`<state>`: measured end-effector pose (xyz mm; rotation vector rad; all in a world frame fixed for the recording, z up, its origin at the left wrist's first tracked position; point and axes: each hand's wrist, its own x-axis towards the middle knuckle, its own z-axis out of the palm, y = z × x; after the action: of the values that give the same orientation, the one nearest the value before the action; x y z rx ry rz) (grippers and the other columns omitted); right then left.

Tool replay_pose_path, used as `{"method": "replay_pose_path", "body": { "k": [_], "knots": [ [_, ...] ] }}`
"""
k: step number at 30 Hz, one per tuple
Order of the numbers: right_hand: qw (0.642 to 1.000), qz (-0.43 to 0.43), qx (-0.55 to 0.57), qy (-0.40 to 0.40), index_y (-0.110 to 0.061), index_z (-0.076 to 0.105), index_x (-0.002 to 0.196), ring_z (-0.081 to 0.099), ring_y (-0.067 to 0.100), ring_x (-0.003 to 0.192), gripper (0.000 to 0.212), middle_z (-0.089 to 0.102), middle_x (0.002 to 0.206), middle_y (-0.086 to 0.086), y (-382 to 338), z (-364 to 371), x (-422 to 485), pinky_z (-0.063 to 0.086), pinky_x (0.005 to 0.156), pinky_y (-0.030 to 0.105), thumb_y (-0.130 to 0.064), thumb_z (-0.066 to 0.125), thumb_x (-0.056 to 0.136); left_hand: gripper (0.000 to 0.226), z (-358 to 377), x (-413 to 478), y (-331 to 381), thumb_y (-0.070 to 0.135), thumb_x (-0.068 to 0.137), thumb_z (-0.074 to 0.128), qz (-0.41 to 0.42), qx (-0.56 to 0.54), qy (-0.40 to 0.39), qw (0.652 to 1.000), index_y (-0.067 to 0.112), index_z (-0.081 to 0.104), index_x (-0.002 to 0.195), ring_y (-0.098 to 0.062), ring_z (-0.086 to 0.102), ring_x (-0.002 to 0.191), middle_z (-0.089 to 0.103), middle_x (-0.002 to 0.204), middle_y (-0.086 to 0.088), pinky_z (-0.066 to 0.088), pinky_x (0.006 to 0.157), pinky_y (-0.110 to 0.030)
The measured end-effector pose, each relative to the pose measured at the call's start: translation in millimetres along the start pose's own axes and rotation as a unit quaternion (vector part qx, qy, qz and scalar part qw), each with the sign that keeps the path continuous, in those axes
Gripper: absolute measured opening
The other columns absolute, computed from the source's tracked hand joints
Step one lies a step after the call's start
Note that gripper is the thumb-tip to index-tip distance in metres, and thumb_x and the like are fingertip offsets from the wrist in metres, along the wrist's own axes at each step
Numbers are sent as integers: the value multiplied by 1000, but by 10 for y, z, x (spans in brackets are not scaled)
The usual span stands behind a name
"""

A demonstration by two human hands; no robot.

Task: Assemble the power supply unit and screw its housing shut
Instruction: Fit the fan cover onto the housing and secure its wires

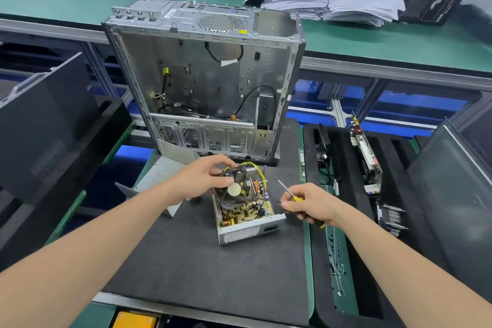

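While my left hand curls around the black square cooling fan, thumb on its near face and fingers over the far edge, I hold it tilted over the open grey metal power supply housing. That housing sits on the black foam mat straight in front of me. I judge the tilt is for lining the fan up above the green circuit board before any lid goes on.

My right hand is closed around the yellow-and-black handle of a thin-shafted screwdriver. Its tip points up and away, just beside the housing's right wall, ready but clear of the fan.

The bent grey sheet-metal cover lies on the mat to the left, apart from the housing, so closing up is not yet begun.

My left hand hides the fan's far corner, and I cannot tell whether the fan rests on the housing or hangs free. The bundle of yellow wires runs behind it, their ends out of sight. My forearm covers part of the cover. I can make out no loose screws, and the screwdriver's tip is too small to read.
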<state>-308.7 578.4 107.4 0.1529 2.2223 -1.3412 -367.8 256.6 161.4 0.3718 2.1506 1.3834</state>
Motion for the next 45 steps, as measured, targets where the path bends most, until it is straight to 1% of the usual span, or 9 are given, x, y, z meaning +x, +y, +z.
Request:
{"method": "replay_pose_path", "body": {
  "k": [3, 7, 14, 18, 25, 31, 34, 40, 45],
  "knots": [
    [1000, 12, -7, -19, -13, 74, 99, 58, 16, 65, 4, 67, 81, 1, 48, -28, -2, 38, 44, 26, -14, 72, 97, 22, 54, 11, -1, 34, 93, 77, 5, 85, -3, 996, 43, 68, 110, 8, 64, 71, 72, 88, 7, 52, 74, -29],
    [999, 29, 0, -40, -17, 79, 98, 59, 13, 64, 8, 67, 79, 0, 96, -46, -11, 39, 43, 25, -12, 73, 95, 22, 140, 7, -30, 36, 93, 76, 2, 124, -26, 992, 37, 68, 113, 3, 53, 52, 69, 89, 2, 38, 50, -9],
    [1000, 13, -12, -24, -16, 81, 92, 57, 12, 61, 3, 69, 70, -3, 93, -81, -28, 41, 42, 24, -16, 82, 89, 25, 149, 46, -90, 47, 89, 78, 1, 191, -21, 981, 43, 68, 111, 2, 60, 68, 72, 94, 11, 44, 62, -14],
    [999, 2, -45, 3, -17, 81, 85, 57, 13, 59, 4, 66, 69, 4, 20, -96, -35, 41, 44, 26, -17, 85, 86, 26, 146, 29, -87, 54, 86, 77, 24, 239, -4, 971, 46, 67, 109, 13, 61, 73, 70, 94, 19, 47, 66, -23],
    [974, -37, -222, 23, -27, 75, 81, 64, 2, 61, 11, 74, 70, -6, -157, -69, 26, 48, 60, 18, -27, 79, 91, 29, 211, -84, -83, 51, 85, 76, 64, 298, -3, 952, 48, 60, 109, -7, 58, 75, 72, 84, 21, 45, 70, -30],
    [947, -101, -298, 65, -28, 75, 85, 61, 10, 82, 10, 68, 85, -9, -335, -34, 44, 45, 68, 25, -33, 82, 89, 35, 339, -170, -49, 51, 79, 78, 60, 318, -3, 946, 45, 57, 106, -4, 61, 74, 74, 87, 13, 52, 71, -29],
    [930, -129, -337, 69, -25, 74, 85, 58, 14, 88, 13, 63, 91, -5, -434, -3, 62, 48, 77, 32, -35, 82, 89, 34, 384, -209, -26, 57, 80, 73, 65, 357, -9, 932, 42, 54, 105, -13, 66, 88, 71, 88, 13, 56, 77, -35],
    [952, -107, -281, 62, -29, 75, 80, 59, 13, 80, 13, 69, 82, -7, -405, 40, 102, 48, 69, 28, -32, 87, 84, 31, 422, -256, -22, 54, 86, 64, 90, 478, -9, 874, 32, 54, 106, -19, 58, 83, 69, 88, 7, 56, 74, -40],
    [969, -101, -219, 52, -33, 80, 89, 65, 2, 73, 14, 74, 80, -14, -362, -1, 99, 47, 66, 16, -19, 83, 88, 41, 401, -273, -40, 65, 85, 68, 62, 446, -27, 892, 36, 62, 114, -15, 64, 93, 73, 101, 9, 57, 79, -39]
  ]
}}
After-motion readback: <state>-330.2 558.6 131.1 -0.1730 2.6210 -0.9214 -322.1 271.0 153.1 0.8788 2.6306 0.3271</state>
